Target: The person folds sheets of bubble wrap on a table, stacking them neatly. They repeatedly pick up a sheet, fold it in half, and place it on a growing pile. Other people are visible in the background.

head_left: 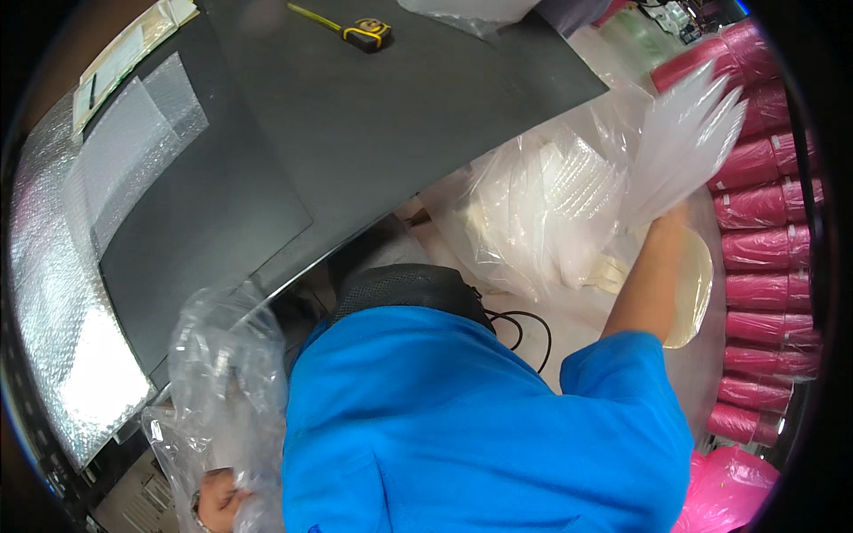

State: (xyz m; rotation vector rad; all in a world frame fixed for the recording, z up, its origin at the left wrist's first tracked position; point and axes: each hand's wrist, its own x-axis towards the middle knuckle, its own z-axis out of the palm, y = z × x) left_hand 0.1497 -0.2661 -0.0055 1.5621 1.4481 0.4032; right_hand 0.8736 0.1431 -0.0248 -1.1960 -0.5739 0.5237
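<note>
At the lower left, my left hand [220,499] is closed on a large crumpled clear plastic bag [227,355], which hangs beside the table edge. My right arm reaches out to the right, and my right hand [673,218] grips a fanned bundle of translucent white packing sleeves [684,133]. Most of its fingers are hidden behind the bundle. Just left of that hand, an open clear bag [542,204] contains more whitish sleeves stacked together.
A dark table [355,115] fills the upper left, carrying a yellow-black tape measure [366,35]. Bubble wrap [71,293] covers its left side, near a clipboard with papers [124,58]. Pink wrapped rolls [764,249] line the right. A black cable [544,338] lies below the open bag.
</note>
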